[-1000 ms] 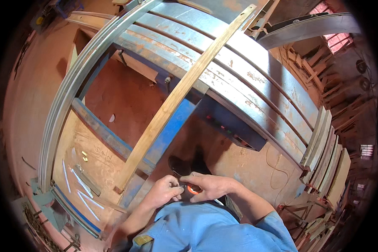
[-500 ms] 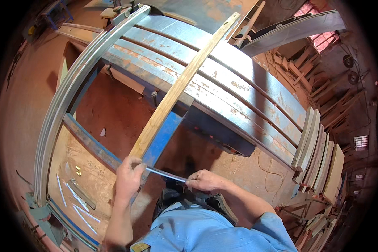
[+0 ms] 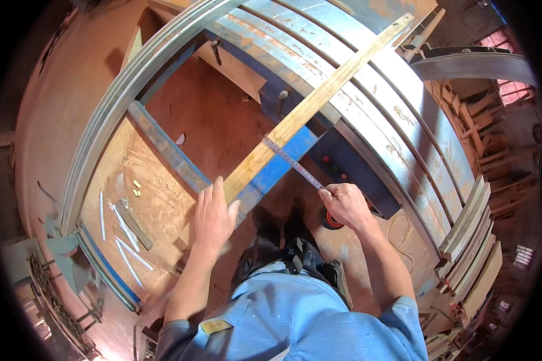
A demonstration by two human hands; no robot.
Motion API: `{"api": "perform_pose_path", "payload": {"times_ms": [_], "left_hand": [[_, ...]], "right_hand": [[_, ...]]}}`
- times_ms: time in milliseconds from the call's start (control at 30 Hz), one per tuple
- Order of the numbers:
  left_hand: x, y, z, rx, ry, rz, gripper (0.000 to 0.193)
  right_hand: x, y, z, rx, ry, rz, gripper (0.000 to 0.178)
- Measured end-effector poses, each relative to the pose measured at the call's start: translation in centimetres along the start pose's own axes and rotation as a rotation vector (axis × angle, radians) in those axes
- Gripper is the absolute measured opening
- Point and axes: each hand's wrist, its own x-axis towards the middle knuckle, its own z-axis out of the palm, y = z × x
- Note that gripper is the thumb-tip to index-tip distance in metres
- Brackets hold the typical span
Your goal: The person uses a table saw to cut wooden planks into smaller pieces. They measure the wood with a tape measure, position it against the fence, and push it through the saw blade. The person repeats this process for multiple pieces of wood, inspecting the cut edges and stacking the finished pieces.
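A long wooden board (image 3: 320, 95) lies slantwise over the metal machine table (image 3: 271, 37) and a blue bar (image 3: 281, 161), its near end by my left hand (image 3: 215, 218). That hand rests on the board's near end with fingers stretched out and thumb apart. In my right hand (image 3: 347, 206), closed fingers pinch the blade of a tape measure (image 3: 301, 170). The blade runs from there up to the board, its tip lying across the wood. Partly hidden under the right hand is a round orange and black thing (image 3: 331, 221), which may be the tape case.
To the left, a wooden panel (image 3: 156, 174) bears several white marked strips (image 3: 123, 227) and small yellow pieces (image 3: 137, 188). A metal rail (image 3: 105, 114) curves along that side. Stacked boards (image 3: 473, 231) stand at the right. Beyond the frame, sawdust covers the floor (image 3: 208, 108).
My right hand has moved away to the right and up, and the tape's tip now lies on the board. The left hand has let go of the tape and flattened on the wood. The view shifted.
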Motion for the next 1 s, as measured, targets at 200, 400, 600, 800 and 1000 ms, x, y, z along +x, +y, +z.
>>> {"api": "perform_pose_path", "payload": {"times_ms": [200, 400, 600, 800, 1000], "left_hand": [[0.1, 0.0, 0.1, -0.003, -0.004, -0.009, 0.064], [0.1, -0.1, 0.3, 0.003, 0.002, -0.003, 0.063], [0.1, 0.1, 0.6, 0.039, 0.026, -0.012, 0.065], [0.5, -0.4, 0.5, 0.009, -0.024, -0.032, 0.055], [1.6, -1.0, -1.4, -0.460, -0.298, -0.036, 0.036]], "right_hand": [[0.1, 0.7, 0.9, -0.033, 0.054, -0.034, 0.031], [-0.2, 0.5, 1.2, -0.109, 0.109, -0.058, 0.032], [-0.2, 0.5, 1.3, -0.123, 0.129, -0.092, 0.030], [-0.2, 1.7, 1.7, 0.097, 0.168, -0.164, 0.028], [0.0, 3.4, 2.3, 0.119, 0.216, -0.215, 0.025]]}}
